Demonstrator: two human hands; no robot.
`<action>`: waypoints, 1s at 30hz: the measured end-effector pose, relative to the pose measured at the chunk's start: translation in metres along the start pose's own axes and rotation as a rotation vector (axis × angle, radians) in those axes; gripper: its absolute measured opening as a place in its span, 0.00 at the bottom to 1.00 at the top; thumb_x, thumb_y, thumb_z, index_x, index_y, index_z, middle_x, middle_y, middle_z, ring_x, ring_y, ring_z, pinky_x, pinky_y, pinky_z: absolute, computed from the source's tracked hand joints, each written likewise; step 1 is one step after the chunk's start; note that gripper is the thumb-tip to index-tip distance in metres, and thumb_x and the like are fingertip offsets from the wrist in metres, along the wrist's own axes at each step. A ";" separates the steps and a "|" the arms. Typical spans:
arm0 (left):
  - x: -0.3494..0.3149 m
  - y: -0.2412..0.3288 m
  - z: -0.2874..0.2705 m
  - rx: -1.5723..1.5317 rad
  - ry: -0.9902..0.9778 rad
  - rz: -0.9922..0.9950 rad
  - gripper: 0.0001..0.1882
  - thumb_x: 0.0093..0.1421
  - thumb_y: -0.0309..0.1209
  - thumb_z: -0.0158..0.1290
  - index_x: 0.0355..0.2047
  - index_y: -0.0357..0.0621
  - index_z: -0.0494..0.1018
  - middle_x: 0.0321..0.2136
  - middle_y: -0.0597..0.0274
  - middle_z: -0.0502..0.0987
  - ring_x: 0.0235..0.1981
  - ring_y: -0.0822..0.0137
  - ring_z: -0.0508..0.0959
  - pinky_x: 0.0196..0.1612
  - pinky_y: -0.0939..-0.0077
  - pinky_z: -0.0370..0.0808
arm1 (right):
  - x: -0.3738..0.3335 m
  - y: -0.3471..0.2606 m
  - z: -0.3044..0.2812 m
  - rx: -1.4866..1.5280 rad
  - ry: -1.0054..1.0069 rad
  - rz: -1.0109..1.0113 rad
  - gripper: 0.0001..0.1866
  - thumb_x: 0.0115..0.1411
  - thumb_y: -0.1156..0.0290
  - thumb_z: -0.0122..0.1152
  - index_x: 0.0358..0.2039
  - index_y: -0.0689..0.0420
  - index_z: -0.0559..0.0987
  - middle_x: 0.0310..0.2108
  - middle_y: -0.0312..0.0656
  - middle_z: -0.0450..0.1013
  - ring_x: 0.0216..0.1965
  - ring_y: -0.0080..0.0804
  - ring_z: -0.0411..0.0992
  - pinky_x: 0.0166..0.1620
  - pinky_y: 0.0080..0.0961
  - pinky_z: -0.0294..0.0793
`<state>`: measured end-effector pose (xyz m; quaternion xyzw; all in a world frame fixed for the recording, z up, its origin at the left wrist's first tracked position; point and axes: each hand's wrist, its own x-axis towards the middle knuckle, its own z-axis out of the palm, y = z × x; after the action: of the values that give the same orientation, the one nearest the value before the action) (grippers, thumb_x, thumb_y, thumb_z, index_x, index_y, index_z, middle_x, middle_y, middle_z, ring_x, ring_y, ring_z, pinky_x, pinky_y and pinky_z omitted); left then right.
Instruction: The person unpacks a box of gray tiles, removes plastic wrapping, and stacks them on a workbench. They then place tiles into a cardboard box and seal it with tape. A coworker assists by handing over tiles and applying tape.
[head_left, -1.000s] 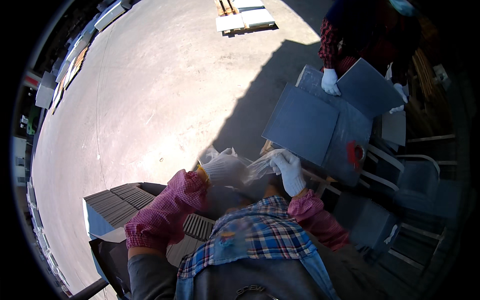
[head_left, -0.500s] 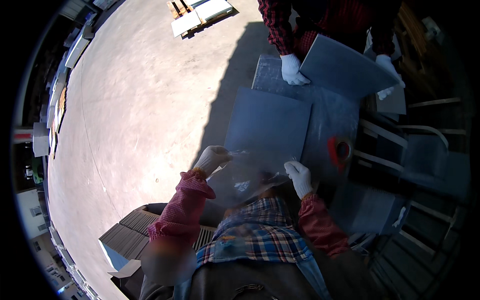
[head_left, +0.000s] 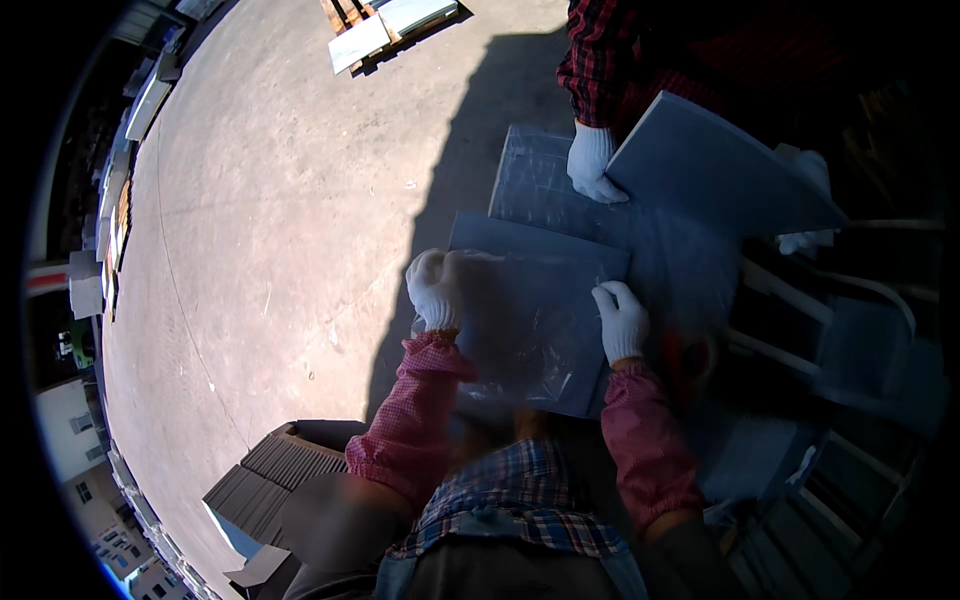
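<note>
My front: one blue plaid apron (head_left: 510,480), lower end cut off; two pink-checked sleeves (head_left: 408,410), a blur over my left upper arm.
My left hand (head_left: 434,292): one, white knit glove, fingers curled together on the film's upper left edge; tips folded out of sight, exact hold hard to read.
My right hand (head_left: 623,318): one, same kind of glove, thumb and forefinger pinched on the film's upper right corner.
Film (head_left: 530,335): one clear piece, spread between my hands over the flat panel's near part; shows by shine and creases only. Sheet or bag, cannot tell; nor whether it touches the panel.
Flat panel (head_left: 540,238): one, dark grey, on the desk; far strip uncovered, the rest seen through film.
Red ring (head_left: 672,358): one, just beside my right sleeve, too blurred to identify.
Box, left: one dark box (head_left: 265,475), thin grey edges packed in rows, too close-set to count; partly behind my left arm.
Desk (head_left: 685,270): one, scuffed top, right side sunk in shadow.
Tilted panel (head_left: 715,165): one, grey, between the co-worker's two white gloves (head_left: 594,165); right glove-end half hidden behind it.
Co-worker: one, red-and-black checked sleeve (head_left: 597,70); head out of view.
Pallet (head_left: 350,15): one, far off, light slabs (head_left: 360,45) on it, cut by the top edge.
</note>
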<state>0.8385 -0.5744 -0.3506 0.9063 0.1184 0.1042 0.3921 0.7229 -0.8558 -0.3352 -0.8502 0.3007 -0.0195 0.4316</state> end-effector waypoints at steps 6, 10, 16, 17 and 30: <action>-0.010 0.027 -0.009 0.236 0.091 0.460 0.21 0.60 0.34 0.63 0.52 0.41 0.76 0.56 0.43 0.74 0.56 0.39 0.73 0.61 0.45 0.69 | 0.014 -0.009 -0.002 -0.119 -0.017 -0.115 0.12 0.65 0.58 0.65 0.40 0.52 0.84 0.38 0.45 0.82 0.38 0.48 0.80 0.40 0.39 0.77; -0.050 0.063 -0.014 0.162 -0.304 0.923 0.26 0.47 0.35 0.62 0.47 0.39 0.74 0.51 0.46 0.74 0.54 0.42 0.74 0.54 0.46 0.71 | 0.017 -0.003 -0.005 -0.099 -0.046 -0.107 0.12 0.65 0.58 0.65 0.40 0.52 0.84 0.38 0.45 0.82 0.39 0.48 0.80 0.41 0.40 0.77; -0.081 0.051 0.013 0.192 -0.478 0.780 0.37 0.46 0.40 0.68 0.56 0.41 0.71 0.59 0.45 0.71 0.61 0.39 0.70 0.62 0.39 0.66 | 0.028 0.000 0.002 -0.114 0.003 -0.118 0.12 0.65 0.58 0.66 0.40 0.53 0.84 0.39 0.44 0.83 0.40 0.47 0.81 0.42 0.40 0.78; -0.083 0.052 0.014 0.206 -0.521 0.738 0.39 0.46 0.41 0.69 0.57 0.41 0.71 0.60 0.44 0.71 0.62 0.39 0.69 0.63 0.37 0.65 | 0.031 0.002 0.001 -0.104 -0.002 -0.103 0.12 0.65 0.58 0.66 0.40 0.53 0.84 0.39 0.44 0.83 0.40 0.47 0.81 0.42 0.39 0.78; -0.081 0.073 0.022 0.313 -0.543 0.609 0.45 0.48 0.53 0.67 0.63 0.43 0.69 0.63 0.43 0.66 0.65 0.36 0.62 0.66 0.32 0.55 | 0.014 -0.076 -0.044 -0.526 0.319 -0.276 0.27 0.63 0.65 0.68 0.62 0.54 0.74 0.52 0.49 0.76 0.48 0.48 0.79 0.51 0.42 0.79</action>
<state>0.7775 -0.6620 -0.3195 0.9429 -0.2475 -0.0460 0.2183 0.7590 -0.8606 -0.2540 -0.9513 0.2415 -0.1323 0.1384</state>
